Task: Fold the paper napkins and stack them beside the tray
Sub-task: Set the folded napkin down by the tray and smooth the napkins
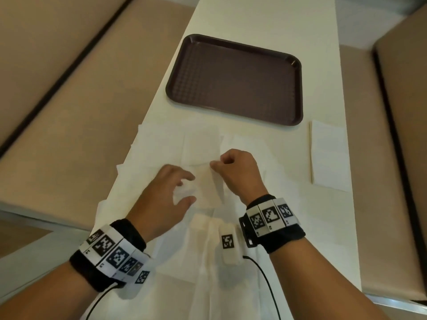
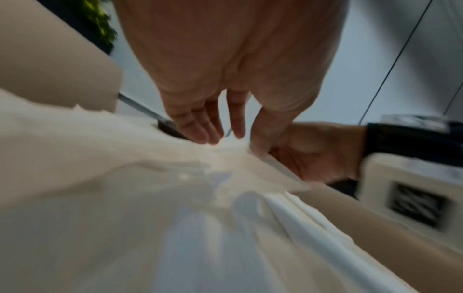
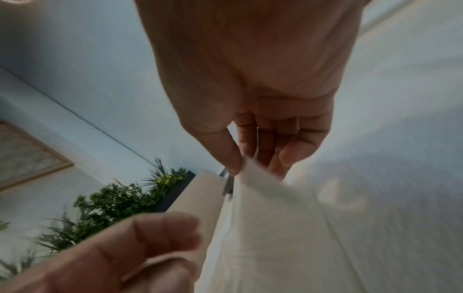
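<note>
A lifted white paper napkin (image 1: 208, 188) lies among several unfolded napkins (image 1: 161, 146) spread over the near half of the white table (image 1: 254, 19). My right hand (image 1: 215, 165) pinches the napkin's corner (image 3: 253, 174) between thumb and forefinger. My left hand (image 1: 188, 188) hovers just left of it, fingers spread and straight, their tips touching the paper (image 2: 213, 136). The dark brown tray (image 1: 233, 79) sits empty beyond the hands. A folded napkin stack (image 1: 329, 155) lies to the tray's near right.
Beige bench seats (image 1: 69, 88) run along both long sides of the narrow table. A white marker block (image 1: 228, 243) with a black cable rests on napkins near my right wrist. Potted greenery (image 3: 112, 200) stands behind the bench.
</note>
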Available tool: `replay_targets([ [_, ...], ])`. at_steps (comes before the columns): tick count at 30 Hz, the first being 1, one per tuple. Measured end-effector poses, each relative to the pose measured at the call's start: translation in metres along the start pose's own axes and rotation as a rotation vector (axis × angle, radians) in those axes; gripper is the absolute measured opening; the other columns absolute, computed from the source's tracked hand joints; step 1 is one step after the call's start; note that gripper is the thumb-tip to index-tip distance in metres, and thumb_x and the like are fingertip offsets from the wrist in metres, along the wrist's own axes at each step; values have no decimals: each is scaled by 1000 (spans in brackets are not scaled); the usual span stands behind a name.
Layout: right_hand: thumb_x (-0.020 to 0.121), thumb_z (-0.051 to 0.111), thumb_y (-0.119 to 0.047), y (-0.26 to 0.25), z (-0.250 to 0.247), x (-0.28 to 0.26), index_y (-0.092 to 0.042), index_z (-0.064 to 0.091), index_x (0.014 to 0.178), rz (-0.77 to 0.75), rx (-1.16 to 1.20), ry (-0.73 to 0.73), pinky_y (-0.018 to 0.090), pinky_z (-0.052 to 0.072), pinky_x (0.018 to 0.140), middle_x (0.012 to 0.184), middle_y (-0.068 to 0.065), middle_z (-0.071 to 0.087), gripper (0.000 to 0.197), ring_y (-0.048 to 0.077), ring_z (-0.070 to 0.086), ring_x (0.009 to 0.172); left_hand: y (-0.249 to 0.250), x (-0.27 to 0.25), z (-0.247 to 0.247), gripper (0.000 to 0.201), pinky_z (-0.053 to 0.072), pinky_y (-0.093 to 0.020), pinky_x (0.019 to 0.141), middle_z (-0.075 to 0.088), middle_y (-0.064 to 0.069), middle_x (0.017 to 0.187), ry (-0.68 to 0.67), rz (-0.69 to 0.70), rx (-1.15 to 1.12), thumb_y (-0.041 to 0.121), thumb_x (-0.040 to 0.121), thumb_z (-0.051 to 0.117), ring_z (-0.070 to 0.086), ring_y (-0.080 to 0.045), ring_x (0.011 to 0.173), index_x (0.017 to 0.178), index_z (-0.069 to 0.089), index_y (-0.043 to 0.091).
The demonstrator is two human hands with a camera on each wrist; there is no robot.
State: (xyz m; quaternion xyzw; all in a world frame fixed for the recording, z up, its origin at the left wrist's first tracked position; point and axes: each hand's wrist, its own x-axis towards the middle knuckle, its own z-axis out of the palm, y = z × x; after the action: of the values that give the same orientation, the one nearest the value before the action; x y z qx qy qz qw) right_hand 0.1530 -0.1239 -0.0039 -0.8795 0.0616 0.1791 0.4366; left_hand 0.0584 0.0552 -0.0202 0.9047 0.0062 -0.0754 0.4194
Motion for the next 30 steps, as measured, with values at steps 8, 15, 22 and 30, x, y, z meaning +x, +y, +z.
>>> replay_targets([
  [8,87,77,-25,-11,-37,-13,-18,65,73,-140,65,27,27,52,70,78,-8,66,20,7,61,72,11,35,-52,54,40,-27,101,47,21,135,76,79,128,40,76,82,45,-3,126,124,59,36],
  [15,88,72,-1,-31,-85,-37,-8,62,76,-354,516,-181,27,52,62,66,-4,64,17,10,60,63,69,49,-69,69,41,-10,94,59,31,128,-227,151,10,51,64,86,52,8,120,128,58,46],
  [22,81,80,-35,-7,-130,-34,-11,65,109,-288,562,73,25,52,71,99,-2,71,40,9,67,84,118,80,-33,10,60,-41,78,77,-1,90,-291,89,-344,20,88,74,74,-21,84,96,74,15],
  [30,90,74,-19,84,-146,-55,-11,66,126,2,787,-74,47,58,91,119,10,73,38,30,70,109,181,134,68,30,59,-45,87,73,-8,117,-333,-85,-856,16,97,60,71,-28,106,127,62,11],
])
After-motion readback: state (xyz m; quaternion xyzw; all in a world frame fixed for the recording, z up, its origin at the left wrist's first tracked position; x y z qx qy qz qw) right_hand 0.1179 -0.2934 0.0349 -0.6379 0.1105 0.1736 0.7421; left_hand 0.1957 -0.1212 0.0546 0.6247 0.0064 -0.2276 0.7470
